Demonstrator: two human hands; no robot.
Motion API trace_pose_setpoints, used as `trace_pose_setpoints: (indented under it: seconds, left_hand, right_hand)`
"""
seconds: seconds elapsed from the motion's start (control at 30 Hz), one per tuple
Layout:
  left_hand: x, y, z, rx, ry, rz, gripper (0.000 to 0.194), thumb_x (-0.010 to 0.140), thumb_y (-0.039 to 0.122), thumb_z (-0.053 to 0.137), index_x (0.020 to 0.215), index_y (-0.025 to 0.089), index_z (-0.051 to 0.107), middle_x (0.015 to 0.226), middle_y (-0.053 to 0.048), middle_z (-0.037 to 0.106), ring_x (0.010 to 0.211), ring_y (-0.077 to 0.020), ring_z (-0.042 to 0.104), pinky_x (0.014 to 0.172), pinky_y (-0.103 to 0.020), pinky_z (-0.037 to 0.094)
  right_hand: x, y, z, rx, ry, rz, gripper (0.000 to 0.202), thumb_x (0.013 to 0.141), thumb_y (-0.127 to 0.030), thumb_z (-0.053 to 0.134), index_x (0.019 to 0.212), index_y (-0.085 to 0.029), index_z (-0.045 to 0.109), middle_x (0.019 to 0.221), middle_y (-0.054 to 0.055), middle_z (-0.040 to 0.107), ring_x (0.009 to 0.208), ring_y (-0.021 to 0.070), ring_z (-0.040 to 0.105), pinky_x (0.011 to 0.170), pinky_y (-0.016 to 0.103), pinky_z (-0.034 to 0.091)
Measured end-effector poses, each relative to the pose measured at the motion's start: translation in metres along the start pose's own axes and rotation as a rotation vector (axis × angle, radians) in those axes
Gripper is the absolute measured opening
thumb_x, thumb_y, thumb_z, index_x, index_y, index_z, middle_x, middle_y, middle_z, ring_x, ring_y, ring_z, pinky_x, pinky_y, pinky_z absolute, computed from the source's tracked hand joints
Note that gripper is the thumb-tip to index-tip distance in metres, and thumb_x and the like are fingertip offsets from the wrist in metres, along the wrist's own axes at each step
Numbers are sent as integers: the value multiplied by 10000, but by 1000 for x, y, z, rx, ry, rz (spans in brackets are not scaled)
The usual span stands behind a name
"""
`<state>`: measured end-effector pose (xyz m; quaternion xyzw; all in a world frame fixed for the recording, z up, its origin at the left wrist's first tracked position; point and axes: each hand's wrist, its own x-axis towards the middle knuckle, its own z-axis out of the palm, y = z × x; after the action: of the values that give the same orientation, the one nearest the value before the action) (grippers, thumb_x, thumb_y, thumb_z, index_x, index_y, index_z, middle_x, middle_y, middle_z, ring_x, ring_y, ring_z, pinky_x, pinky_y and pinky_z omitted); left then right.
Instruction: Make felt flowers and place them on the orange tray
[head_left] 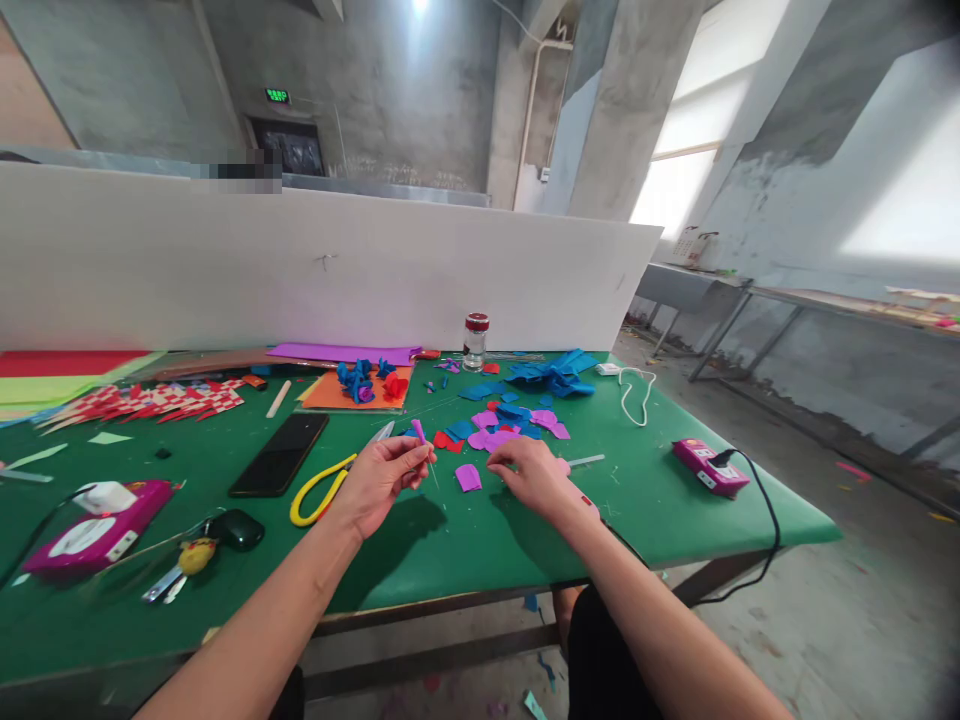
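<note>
My left hand (pixel 390 475) is closed, pinching a thin wire stem with a small rolled purple paper bud (pixel 418 430) at its top. My right hand (pixel 536 475) hovers over the table, fingers bent downward and apart, with nothing seen in them. Just left of its fingertips lies a single purple paper petal (pixel 468 478). A pink glue gun (pixel 583 497) lies partly hidden under my right hand and wrist, and a clear glue stick (pixel 587 460) shows beside it. Beyond both hands are loose purple paper petals (pixel 491 438) mixed with blue and red pieces.
Yellow-handled scissors (pixel 307 500) and a black phone (pixel 279 455) lie left of my left hand. Finished paper flowers (pixel 364 382) rest on orange paper. A red-lidded jar (pixel 475 342) stands by the white partition (pixel 450 270). Power strips (pixel 709 467) sit at either side, one cord hanging off the edge.
</note>
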<state>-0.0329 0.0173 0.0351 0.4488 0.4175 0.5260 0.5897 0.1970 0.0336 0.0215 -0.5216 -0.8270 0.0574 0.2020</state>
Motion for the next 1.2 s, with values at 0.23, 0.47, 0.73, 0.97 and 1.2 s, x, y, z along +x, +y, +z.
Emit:
trace_pose_setpoints:
  seconds: [0.23, 0.47, 0.73, 0.97, 1.2]
  left_hand:
    - [0, -2, -2, -17, 1, -23, 286, 572, 304, 862, 717, 110, 711, 696, -39, 669, 540, -72, 523, 484, -183, 402]
    - [-2, -2, -2, -7, -39, -31, 269, 577, 299, 864, 710, 114, 721, 682, -32, 667, 535, -66, 520, 486, -185, 389]
    - [0, -6, -5, -6, -21, -42, 261, 600, 313, 851, 731, 127, 723, 696, -25, 677, 533, -59, 515, 500, -189, 392]
    - [2, -9, -6, 4, -44, -45, 257, 610, 312, 849, 735, 130, 718, 685, -19, 678, 524, -58, 515, 485, -182, 386]
    - [-1, -5, -3, 8, -38, -57, 263, 586, 311, 860, 711, 129, 717, 661, -18, 676, 520, -57, 514, 485, -179, 390]
  right_hand:
    - [41, -24, 32, -220, -144, -52, 192, 791, -89, 585, 813, -156, 763, 840, 128, 751, 866, 244, 641, 801, 338, 360]
    - [43, -25, 46, -330, -167, -149, 199, 780, -80, 565, 820, -123, 755, 862, 176, 735, 907, 278, 612, 871, 380, 322]
    - [40, -11, 29, -262, -154, -91, 202, 784, -156, 567, 868, -200, 746, 870, 61, 757, 832, 206, 648, 778, 302, 362]
    - [43, -8, 37, -262, -161, -113, 188, 777, -150, 592, 830, -183, 770, 828, 94, 760, 849, 224, 646, 823, 320, 336]
    - [42, -7, 51, -287, -133, -155, 182, 759, -124, 574, 789, -153, 751, 824, 120, 743, 867, 239, 627, 817, 337, 317]
